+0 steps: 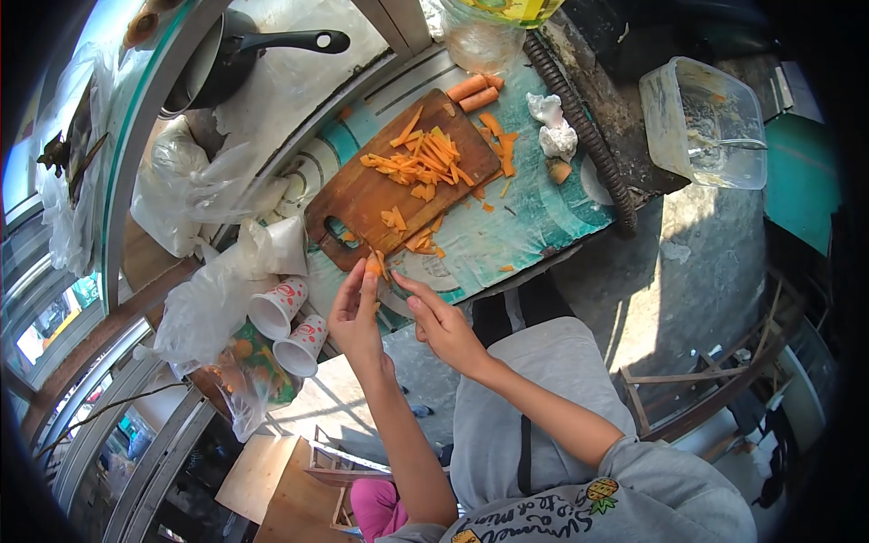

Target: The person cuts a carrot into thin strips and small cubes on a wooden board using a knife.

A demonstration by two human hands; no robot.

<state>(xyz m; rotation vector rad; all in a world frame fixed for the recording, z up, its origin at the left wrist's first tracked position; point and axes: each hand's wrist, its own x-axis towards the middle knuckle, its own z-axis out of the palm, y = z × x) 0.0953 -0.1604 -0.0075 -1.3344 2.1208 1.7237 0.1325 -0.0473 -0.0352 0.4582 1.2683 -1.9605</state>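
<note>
My left hand [358,317] is closed around a piece of carrot [373,265], its tip pointing up by the near corner of the cutting board. My right hand [444,330] is close beside it, fingers curled and index finger stretched toward the carrot. A thin pale edge shows by the carrot, but what my right hand grips is hidden. On the wooden cutting board [362,195] lies a heap of cut carrot sticks [425,158], with a few bits near its handle hole. Carrot peelings [504,149] lie to the right of the board.
Peeled carrots [472,90] sit behind the board. Crumpled white lumps [554,127] lie on the teal table cover [534,213]. Two paper cups [278,308] and plastic bags [213,303] are at left. A black-handled pan [213,68] and a clear plastic tub [670,118] stand farther off.
</note>
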